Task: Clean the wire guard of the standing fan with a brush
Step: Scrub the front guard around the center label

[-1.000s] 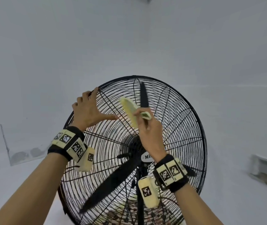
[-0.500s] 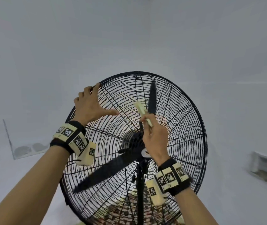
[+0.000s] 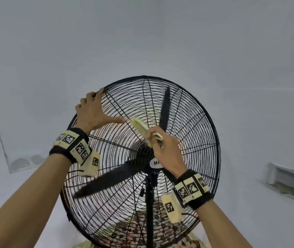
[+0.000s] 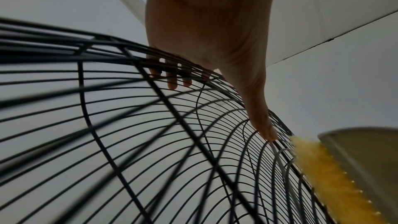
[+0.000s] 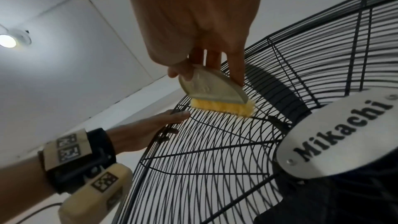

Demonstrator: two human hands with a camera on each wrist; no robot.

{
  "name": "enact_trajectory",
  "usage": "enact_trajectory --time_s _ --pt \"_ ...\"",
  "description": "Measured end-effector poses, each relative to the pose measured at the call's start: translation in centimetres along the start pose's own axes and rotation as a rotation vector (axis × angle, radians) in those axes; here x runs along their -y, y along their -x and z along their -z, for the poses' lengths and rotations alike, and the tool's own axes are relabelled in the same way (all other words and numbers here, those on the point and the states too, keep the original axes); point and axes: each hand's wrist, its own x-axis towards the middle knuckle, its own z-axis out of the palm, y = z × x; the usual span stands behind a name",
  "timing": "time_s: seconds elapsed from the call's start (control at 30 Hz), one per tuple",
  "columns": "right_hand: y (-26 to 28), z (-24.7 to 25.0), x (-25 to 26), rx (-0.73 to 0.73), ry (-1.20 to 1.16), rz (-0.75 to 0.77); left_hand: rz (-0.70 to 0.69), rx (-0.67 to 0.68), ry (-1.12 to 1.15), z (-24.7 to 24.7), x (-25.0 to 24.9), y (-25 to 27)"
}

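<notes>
Black round wire guard (image 3: 187, 111) of standing fan, tilted, filling centre of head view; concentric rings crossed by radial spokes. Behind wires, dark fan blades (image 3: 165, 106) at rest. At hub, oval silver metal badge (image 5: 336, 135) lettered "Mikachi". Below hub, black pole (image 3: 149, 208) running down.

Left hand (image 3: 93, 111) on upper left rim of guard: fingers (image 4: 172, 81) hooked over rim and curled behind wires, thumb stretched out flat along front of mesh toward centre, tip resting on wires. Grasping rim, then, not released.

Right hand (image 3: 165, 149) just above hub, grasping small pale cream plastic hand brush (image 3: 140, 127) with curved back; thumb on one face, fingers on other, pinched near top edge. Yellow bristles (image 5: 224, 107) pressed against wires of guard, between hub and left thumb tip; brush end just beside that thumb, touching or not cannot tell.

On each wrist, black strap (image 3: 63, 153) carrying cream blocks printed with black-and-white square markers.

Around fan, plain white walls (image 3: 142, 33). Low on right wall, white rectangular vent-like fitting (image 3: 285, 181), blurred. Overhead in right wrist view, round lit ceiling lamp (image 5: 7, 40).
</notes>
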Motion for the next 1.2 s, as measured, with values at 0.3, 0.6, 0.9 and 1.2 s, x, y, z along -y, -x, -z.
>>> enact_trajectory --time_s 0.3,0.6,0.9,1.2 --pt "0.7 -1.7 0.7 -0.145 0.077 -0.058 -0.007 -0.012 -0.023 -0.1 -0.4 -0.2" --pt "2.8 -0.2 -1.1 -0.088 0.09 -0.091 -0.01 -0.012 0.001 -0.3 0.1 0.0" --pt "3.2 0.2 -1.0 -0.184 0.04 -0.143 -0.029 -0.007 0.006 -0.1 0.3 0.2" --pt "4.7 -0.5 -0.6 -0.321 0.088 -0.15 -0.019 -0.02 0.003 0.1 0.1 0.3"
